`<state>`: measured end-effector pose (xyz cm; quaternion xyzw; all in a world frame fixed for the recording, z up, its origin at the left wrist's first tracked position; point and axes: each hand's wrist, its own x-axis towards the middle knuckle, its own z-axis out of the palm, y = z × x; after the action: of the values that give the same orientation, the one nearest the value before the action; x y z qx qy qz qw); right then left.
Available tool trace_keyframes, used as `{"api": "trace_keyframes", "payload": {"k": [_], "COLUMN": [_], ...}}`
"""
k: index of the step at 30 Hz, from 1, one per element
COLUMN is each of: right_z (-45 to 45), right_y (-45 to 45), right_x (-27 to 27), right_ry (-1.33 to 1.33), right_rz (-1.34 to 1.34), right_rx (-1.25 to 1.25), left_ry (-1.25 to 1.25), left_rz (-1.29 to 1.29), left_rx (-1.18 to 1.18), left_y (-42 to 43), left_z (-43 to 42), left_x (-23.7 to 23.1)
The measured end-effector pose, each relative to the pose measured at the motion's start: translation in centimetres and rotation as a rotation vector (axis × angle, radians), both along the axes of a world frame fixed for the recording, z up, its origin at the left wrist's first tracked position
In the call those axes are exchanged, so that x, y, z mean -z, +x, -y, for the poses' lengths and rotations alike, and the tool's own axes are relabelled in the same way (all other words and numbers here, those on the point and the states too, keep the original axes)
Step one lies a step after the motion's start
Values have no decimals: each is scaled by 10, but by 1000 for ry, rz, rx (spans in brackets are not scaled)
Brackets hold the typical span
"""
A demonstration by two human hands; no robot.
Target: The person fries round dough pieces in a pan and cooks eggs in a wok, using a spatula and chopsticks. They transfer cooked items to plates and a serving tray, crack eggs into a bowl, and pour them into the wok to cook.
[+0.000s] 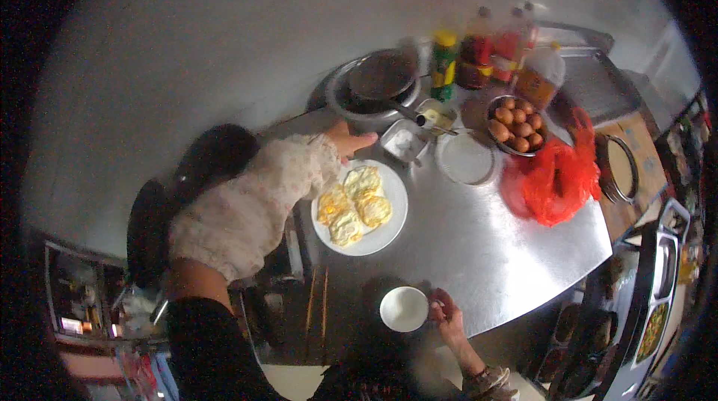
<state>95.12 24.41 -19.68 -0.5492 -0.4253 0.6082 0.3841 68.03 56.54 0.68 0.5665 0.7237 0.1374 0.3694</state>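
Observation:
My left hand (349,142), below a pale patterned oversleeve, reaches over the far edge of a white plate (397,227) with several fried eggs (359,206) on it. Its fingers look apart, one stretched toward a square metal container (403,142) of white contents; nothing shows in them. Close to my body, my right hand (447,319) grips the side of a white cup (404,309), where a handle would be. The cup stands upright, and its inside looks pale. Whether it rests on the metal table (465,244) I cannot tell.
Beyond the plate are a pan (384,73) over a metal basin, a white round lid or dish (466,157) and a bowl of brown eggs (519,123). Several bottles (477,56) stand behind. A red plastic bag (558,182) sits right; chopsticks (324,303) lie near left.

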Motion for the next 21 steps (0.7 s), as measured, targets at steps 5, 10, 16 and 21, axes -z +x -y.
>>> {"api": "trace_keyframes", "payload": {"k": [5,10,16,21], "right_z": [-6,-21,-65,-119], "right_y": [-17,-56,-107,-165], "right_x": [15,31,-11,-139], "right_ry": [114,175,354,334], "right_rz": [265,240,546,-225], "right_rx": [-280,-409,-697,-556], "left_ry": [502,863,877,766], "left_rz": [-133,20,-91,70], "left_rx": [248,127,-92,-286], "left_y": [-49,-96,-140,-198], "left_z": [34,165,329,437], "left_x": [-96,-171,-194,-160]}}
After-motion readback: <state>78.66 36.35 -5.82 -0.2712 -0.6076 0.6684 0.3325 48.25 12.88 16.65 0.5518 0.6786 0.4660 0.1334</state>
